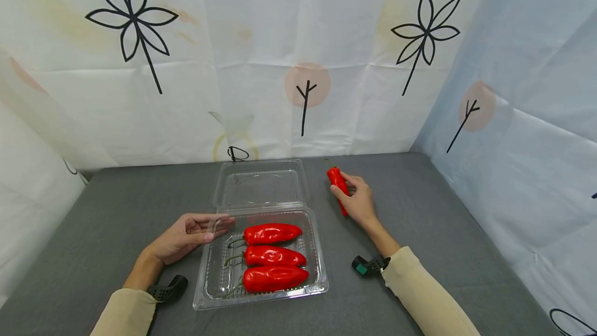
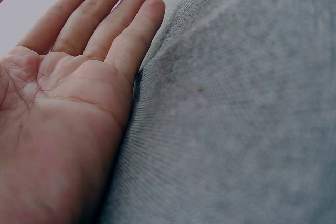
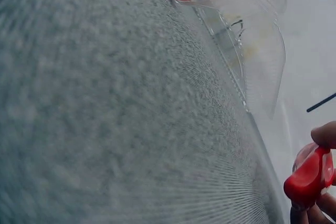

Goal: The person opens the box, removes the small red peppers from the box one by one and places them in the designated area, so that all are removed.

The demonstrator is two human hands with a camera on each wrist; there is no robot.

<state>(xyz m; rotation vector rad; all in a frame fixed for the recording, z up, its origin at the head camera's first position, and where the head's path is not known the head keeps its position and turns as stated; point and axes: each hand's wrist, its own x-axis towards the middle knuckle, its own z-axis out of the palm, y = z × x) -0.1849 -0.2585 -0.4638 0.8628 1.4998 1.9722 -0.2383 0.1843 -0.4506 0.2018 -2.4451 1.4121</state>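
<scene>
A clear plastic clamshell box (image 1: 318, 274) lies on the table with its lid (image 1: 261, 185) folded back. Three red peppers (image 1: 275, 279) lie in its base, one above another, stems to the left. My left hand (image 1: 191, 235) is at the box's left side, fingers straight and reaching behind the clear wall; the left wrist view shows the palm (image 2: 68, 108) and fingertips right at the plastic. To the right of the lid, my right hand (image 1: 359, 201) holds another red pepper (image 1: 337, 178) between thumb and fingers, stem pointing away. The right wrist view shows that pepper's rounded tip (image 3: 304, 182).
Grey cloth covers the table (image 1: 140, 191). A white printed curtain (image 1: 261, 66) hangs along the back edge, and a bluish one (image 1: 527, 118) closes off the right side. Black bands (image 1: 368, 266) sit on both wrists.
</scene>
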